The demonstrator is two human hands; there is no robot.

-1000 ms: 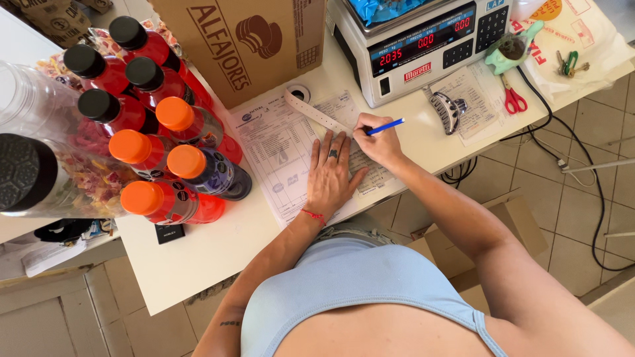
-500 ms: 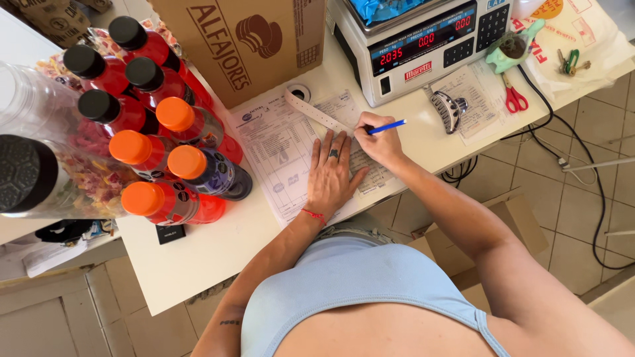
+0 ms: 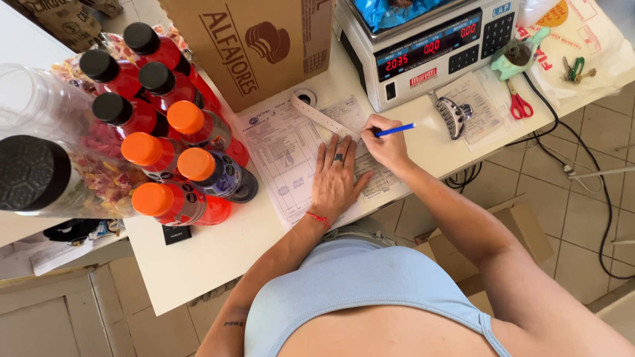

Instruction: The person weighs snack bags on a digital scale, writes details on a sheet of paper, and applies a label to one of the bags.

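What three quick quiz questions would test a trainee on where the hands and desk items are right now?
1. True or false: the right hand holds a blue pen.
2. What lies under the left hand: A) the red scissors, B) a printed paper sheet, C) a bottle?
3. Fill in: the bottles nearest the paper have ___ caps.

Key
1. True; the pen tip is at the paper.
2. B; the palm lies flat on the sheet.
3. Orange.
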